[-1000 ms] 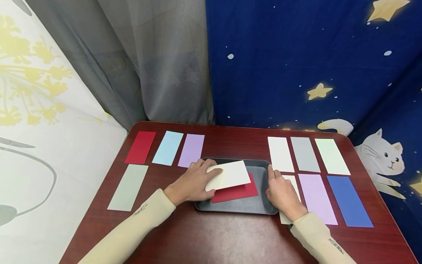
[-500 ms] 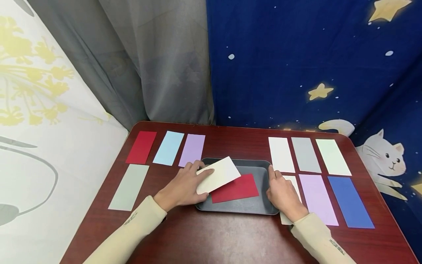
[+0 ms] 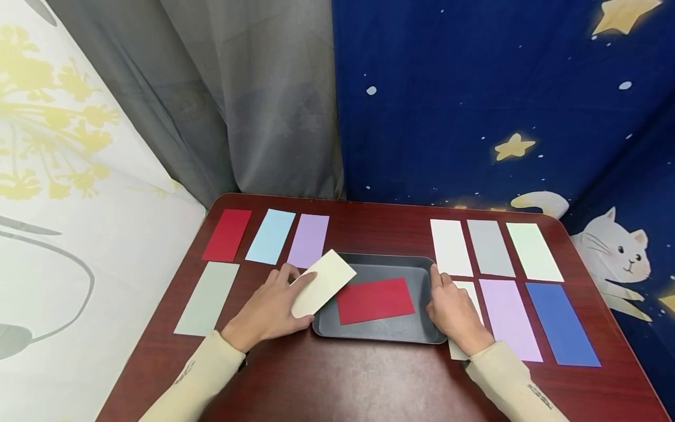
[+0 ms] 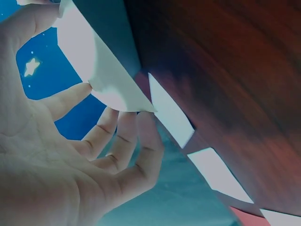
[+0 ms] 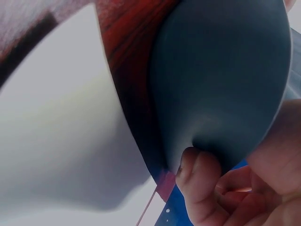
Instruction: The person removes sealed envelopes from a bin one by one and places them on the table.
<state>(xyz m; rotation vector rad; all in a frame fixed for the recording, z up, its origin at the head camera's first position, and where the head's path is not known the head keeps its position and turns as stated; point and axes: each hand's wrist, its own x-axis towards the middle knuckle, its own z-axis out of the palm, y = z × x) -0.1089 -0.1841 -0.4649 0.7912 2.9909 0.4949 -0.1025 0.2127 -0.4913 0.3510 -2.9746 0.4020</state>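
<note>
In the head view my left hand (image 3: 269,310) pinches a cream card (image 3: 324,284), thumb near one edge and fingers along the other. The card is tilted and overhangs the left end of a dark grey tray (image 3: 387,332). A red card (image 3: 375,301) lies slightly askew in that tray. The left wrist view shows several fingertips against the edge of the cream card (image 4: 80,52). My right hand (image 3: 456,310) grips the tray's right rim. In the right wrist view, curled fingers (image 5: 200,174) meet the tray wall (image 5: 216,75).
Flat on the brown table (image 3: 343,387) at left lie red (image 3: 227,235), light blue (image 3: 270,236), lilac (image 3: 308,239) and grey-green (image 3: 207,299) cards. At right lie white (image 3: 452,247), grey (image 3: 491,248), pale green (image 3: 535,252), pink-lilac (image 3: 510,319) and blue (image 3: 563,324) cards. My right hand partly covers another pale card (image 3: 456,350).
My left hand has moved left with the cream card, from over the red card to the tray's left end, turning it steeper. More of the red card shows. My right hand stays on the rim.
</note>
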